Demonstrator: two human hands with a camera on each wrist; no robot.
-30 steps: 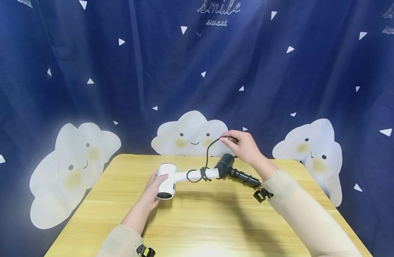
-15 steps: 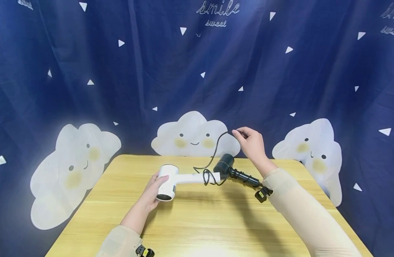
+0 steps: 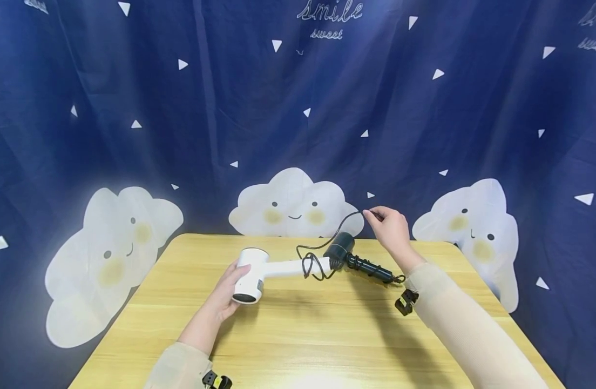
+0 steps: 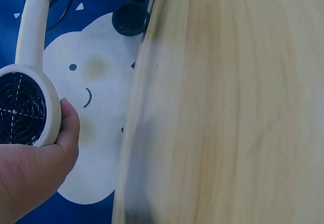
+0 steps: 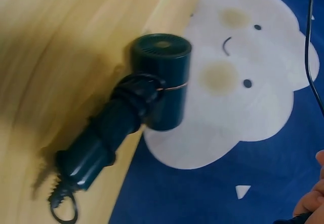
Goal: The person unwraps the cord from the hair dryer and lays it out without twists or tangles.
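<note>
A white hair dryer (image 3: 251, 273) is held above the table by its barrel in my left hand (image 3: 226, 292), its handle pointing right. In the left wrist view the fingers curl round the rim of the white hair dryer (image 4: 53, 113), beside its dark grille. Loose loops of the black cord (image 3: 313, 266) hang about the end of the handle. My right hand (image 3: 391, 229) pinches that cord farther along, up and to the right, and a slack length runs between. Only part of the right hand (image 5: 311, 201) shows in the right wrist view.
A dark green hair dryer (image 3: 368, 268) lies near the far edge of the wooden table (image 3: 298, 340), its cord wound round the handle. Behind the table hangs a blue curtain (image 3: 298, 135) with white clouds and triangles.
My right hand has moved right, first slightly up, then down, drawing the cord along. The loops on the white handle have loosened and slid toward its end. The left hand has barely moved.
</note>
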